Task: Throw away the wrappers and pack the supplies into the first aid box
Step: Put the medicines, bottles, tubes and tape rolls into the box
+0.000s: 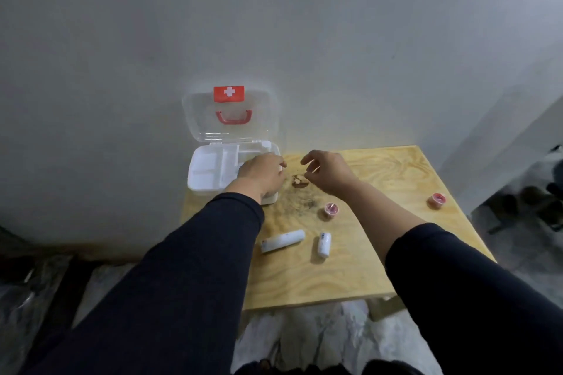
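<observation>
The white first aid box stands open at the table's far left corner, its clear lid with red handle and red cross label upright against the wall. My left hand rests over the box's right end, fingers curled; whether it holds anything I cannot tell. My right hand hovers just right of it, fingers apart and empty, above a small brown item on the table. Two white bandage rolls lie nearer me. Two pink tape rolls sit at mid and right.
The light wooden table has a dark smudge near its middle. A grey wall stands right behind the box. Dark objects sit on the floor to the right. The floor below is pale and marbled.
</observation>
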### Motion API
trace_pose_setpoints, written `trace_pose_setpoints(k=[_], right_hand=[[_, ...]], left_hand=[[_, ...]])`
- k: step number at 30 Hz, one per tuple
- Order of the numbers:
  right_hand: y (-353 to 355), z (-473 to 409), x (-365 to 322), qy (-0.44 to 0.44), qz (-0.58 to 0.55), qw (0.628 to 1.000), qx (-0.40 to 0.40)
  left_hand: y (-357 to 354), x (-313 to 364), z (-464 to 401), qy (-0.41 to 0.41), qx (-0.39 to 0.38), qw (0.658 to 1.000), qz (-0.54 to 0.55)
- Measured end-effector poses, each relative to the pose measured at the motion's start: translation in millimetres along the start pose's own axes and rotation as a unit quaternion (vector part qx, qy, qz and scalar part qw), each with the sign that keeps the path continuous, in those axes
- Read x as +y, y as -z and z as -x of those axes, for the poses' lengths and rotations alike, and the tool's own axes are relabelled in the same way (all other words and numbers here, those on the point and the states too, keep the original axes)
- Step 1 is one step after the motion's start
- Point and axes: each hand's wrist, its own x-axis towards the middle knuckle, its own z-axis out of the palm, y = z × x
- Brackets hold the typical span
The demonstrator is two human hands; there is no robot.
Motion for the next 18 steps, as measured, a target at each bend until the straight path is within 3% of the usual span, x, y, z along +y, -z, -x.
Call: trace_pose_setpoints(k=[8,13,18], right_hand=[[-5,39,37,-0.021,0.076,0.993,-0.087],[-26,54,57,-0.035,0.152,0.980,-0.127],[-61,64,75,-0.062,0.152,0.976,-0.141]], left_hand=[[-38,37,33,0.034,-0.028,0.997,0.058],[-65,31,67,0.099,-0.029,0.992,0.073],[-94,19,100,0.161,-0.016,0.985,0.061]])
